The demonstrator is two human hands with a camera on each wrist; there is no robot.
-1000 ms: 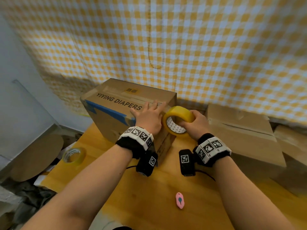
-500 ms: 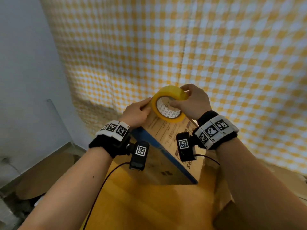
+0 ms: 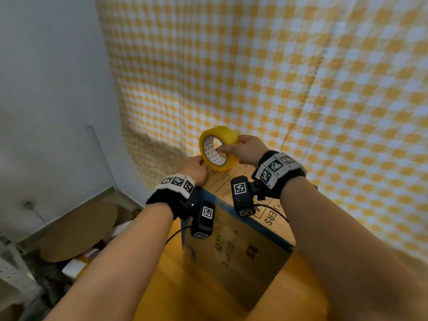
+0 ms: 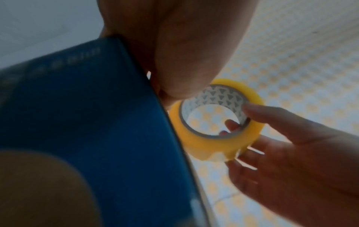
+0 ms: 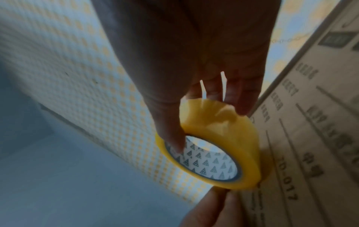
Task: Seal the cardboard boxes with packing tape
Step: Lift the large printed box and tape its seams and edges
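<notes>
A cardboard box (image 3: pixel 243 251) with a blue stripe stands on the yellow table (image 3: pixel 162 286); its printed top face (image 5: pixel 310 138) and blue side (image 4: pixel 87 107) fill the wrist views. My right hand (image 3: pixel 249 149) holds a yellow roll of packing tape (image 3: pixel 228 135) upright at the box's far top edge. Its thumb is in the patterned core and its fingers are on the outer rim (image 5: pixel 233 138). My left hand (image 3: pixel 193 169) sits on that edge beside the roll. Its thumb and a finger (image 5: pixel 209 212) are pressed together at the foot of the roll. The tape strip itself is hard to make out.
A yellow-and-white checked curtain (image 3: pixel 278 66) hangs close behind the box. A grey wall (image 3: pixel 46 89) is on the left. A round cardboard disc (image 3: pixel 78 230) and loose clutter lie below the table's left side.
The box has turned from lying broadside to showing a narrow end face toward me. Both hands and the roll have gone up to its far top edge. My left hand has changed from flat to pinched.
</notes>
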